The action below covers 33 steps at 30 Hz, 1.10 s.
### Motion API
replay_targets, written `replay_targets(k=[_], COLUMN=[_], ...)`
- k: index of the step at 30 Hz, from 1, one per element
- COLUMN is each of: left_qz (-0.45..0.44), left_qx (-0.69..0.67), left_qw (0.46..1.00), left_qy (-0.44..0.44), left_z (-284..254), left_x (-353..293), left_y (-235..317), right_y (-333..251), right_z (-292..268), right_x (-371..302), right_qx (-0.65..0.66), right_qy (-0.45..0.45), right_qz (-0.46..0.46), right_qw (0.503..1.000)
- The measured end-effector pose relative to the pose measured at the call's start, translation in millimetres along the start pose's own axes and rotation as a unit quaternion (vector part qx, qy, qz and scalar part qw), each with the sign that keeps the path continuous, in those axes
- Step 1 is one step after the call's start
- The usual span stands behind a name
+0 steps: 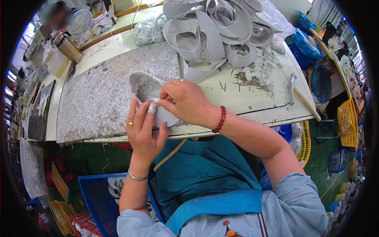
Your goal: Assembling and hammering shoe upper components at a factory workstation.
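Observation:
A pale grey shoe upper (137, 81) stands at the near edge of the worktable, its curved opening facing up. My left hand (144, 128) steadies its near side with fingers raised against it and the thumb apart; one finger is wrapped in whitish tape. On the upper's edge, right beside that taped finger, my right hand (183, 100) is closed in a pinch. Whether something small sits between its fingertips is hidden. More pale grey uppers (197, 35) lie heaped at the back of the table.
A speckled grey slab (106, 94) covers the table's left part. Right of the heap lie thin dark pins (250, 81) and clear glittery bits (268, 63). A hammer (306, 102) rests near the right edge. A blue crate (92, 197) stands below left; another person (57, 17) is far left.

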<state>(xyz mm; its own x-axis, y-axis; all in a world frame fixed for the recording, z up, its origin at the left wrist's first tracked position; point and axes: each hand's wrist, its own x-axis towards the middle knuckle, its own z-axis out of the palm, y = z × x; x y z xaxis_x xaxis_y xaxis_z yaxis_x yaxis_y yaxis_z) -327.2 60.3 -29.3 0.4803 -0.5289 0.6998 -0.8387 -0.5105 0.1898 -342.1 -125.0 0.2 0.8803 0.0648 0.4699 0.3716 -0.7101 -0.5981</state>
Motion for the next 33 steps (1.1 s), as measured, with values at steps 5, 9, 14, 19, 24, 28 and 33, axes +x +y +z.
replay_targets(k=[5,9,14,19,24,28,33], left_qz=[0.000,-0.005,-0.001,0.004,0.021,0.001,0.007], left_qx=[-0.010,-0.008,0.009,0.025,0.040,0.032,0.047], left_qw=[1.000,1.000,1.000,1.000,0.997,0.997,0.997], left_qy=[0.007,0.006,0.003,-0.018,-0.057,-0.077,-0.062], left_z=[1,3,3,2,2,0,6], left_x=[1,2,3,7,21,11,3], left_y=[-2,1,4,5,11,8,4], right_y=[7,9,15,16,29,29,13], right_z=[4,8,18,18,15,29,20], right_x=[-5,-10,-15,-13,-10,-11,-13], right_qx=[0.039,-0.052,-0.044,-0.055,-0.126,-0.166,-0.076], right_qy=[0.024,0.068,0.077,0.057,0.107,0.098,0.070], right_qz=[-0.015,-0.051,-0.022,-0.010,-0.092,-0.102,0.004], right_qw=[0.999,0.995,0.996,0.997,0.982,0.976,0.995])
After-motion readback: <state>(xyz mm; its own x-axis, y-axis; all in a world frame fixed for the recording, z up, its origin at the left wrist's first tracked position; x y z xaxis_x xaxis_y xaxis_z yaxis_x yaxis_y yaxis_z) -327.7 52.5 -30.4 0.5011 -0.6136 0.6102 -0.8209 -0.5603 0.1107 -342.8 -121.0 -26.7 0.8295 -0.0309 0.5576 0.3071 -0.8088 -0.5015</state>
